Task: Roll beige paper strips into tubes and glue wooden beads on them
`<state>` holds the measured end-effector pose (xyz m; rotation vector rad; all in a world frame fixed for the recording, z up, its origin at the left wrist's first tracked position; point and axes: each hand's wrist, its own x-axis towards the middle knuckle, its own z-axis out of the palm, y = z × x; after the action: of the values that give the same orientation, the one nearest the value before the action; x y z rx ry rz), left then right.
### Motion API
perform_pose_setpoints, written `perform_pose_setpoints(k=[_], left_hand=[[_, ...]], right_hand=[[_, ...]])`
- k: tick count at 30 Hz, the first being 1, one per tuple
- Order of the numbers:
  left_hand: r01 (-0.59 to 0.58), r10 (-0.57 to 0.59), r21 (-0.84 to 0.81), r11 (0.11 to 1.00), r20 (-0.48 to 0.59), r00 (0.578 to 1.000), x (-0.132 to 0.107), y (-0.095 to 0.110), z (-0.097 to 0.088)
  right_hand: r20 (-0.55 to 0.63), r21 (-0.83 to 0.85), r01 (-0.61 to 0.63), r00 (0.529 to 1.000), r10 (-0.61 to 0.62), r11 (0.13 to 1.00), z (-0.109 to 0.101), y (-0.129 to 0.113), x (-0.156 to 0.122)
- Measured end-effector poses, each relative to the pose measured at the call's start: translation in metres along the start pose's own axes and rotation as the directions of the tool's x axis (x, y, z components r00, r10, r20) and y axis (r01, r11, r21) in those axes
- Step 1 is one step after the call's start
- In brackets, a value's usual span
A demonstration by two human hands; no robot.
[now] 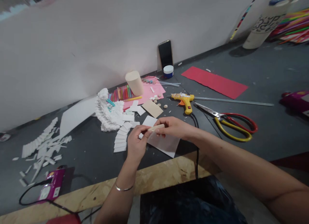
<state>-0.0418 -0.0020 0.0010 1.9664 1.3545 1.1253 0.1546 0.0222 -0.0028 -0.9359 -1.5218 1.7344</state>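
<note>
A small beige piece [156, 127], folded or rolled, is held between the fingertips of both hands. My left hand [136, 139] pinches its left end, and my right hand [172, 127] has thumb and fingers closed on its right end. Fingers cover part of it, so its full shape is hidden. Beneath the hands lies a white sheet [166, 147]. Just beyond is a flat beige rectangle [152, 109], with several white cards [120, 138] fanned out to the left. A yellow glue gun [185, 102] rests on its side past my right hand.
Large scissors [219, 116] with red and yellow handles lie at right, near a red strip [214, 82]. A beige cylinder [135, 83] stands at the back. A phone [165, 53] leans on the wall behind a small jar [168, 71]. White scraps [45, 150] and a purple cabled device [53, 185] are left.
</note>
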Motion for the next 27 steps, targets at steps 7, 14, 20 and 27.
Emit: perform_pose_setpoints(k=[7,14,20,27], left_hand=[[0.093,-0.093,-0.041,0.995,0.001,0.996,0.001,0.0,0.001],[0.148,-0.145,-0.081,0.986,0.039,0.989,0.002,0.0,0.002],[0.275,-0.26,-0.142,0.951,0.115,0.959,0.001,-0.003,0.005],[0.412,-0.379,-0.283,0.866,0.166,0.91,0.001,-0.006,0.009]], right_hand=[[-0.174,-0.376,0.193,0.946,-0.274,0.906,-0.001,-0.002,-0.003],[0.012,-0.597,0.402,0.87,-0.494,0.694,-0.006,0.01,0.003],[0.117,-0.797,0.406,0.83,-0.545,0.447,-0.011,0.009,0.005],[0.176,-0.904,0.382,0.741,-0.648,0.191,-0.005,0.009,0.004]])
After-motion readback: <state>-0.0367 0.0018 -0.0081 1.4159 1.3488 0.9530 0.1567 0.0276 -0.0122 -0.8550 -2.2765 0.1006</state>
